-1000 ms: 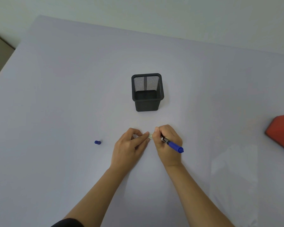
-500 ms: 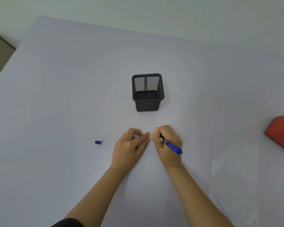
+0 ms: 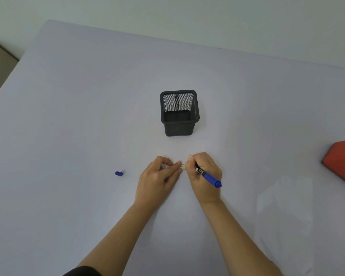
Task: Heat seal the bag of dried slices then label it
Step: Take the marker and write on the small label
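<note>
A small pale label (image 3: pixel 183 165) lies flat on the table, mostly covered by my fingers. My left hand (image 3: pixel 157 177) presses its fingertips on the label's left end and pins it down. My right hand (image 3: pixel 203 174) grips a blue marker (image 3: pixel 208 177) with its tip down on the label; the tip itself is hidden. The marker's blue cap (image 3: pixel 119 173) lies loose on the table to the left. A clear plastic bag (image 3: pixel 285 212) lies flat at the right, hard to make out; its contents cannot be seen.
A black mesh pen holder (image 3: pixel 179 113) stands empty just beyond my hands. A red device (image 3: pixel 342 159) sits at the right edge, partly cut off. The table (image 3: pixel 78 106) is pale lilac, with its left edge near a beige surface.
The marker's rear end has shifted slightly, as in small writing strokes. Both hands stay in the same place on the label.
</note>
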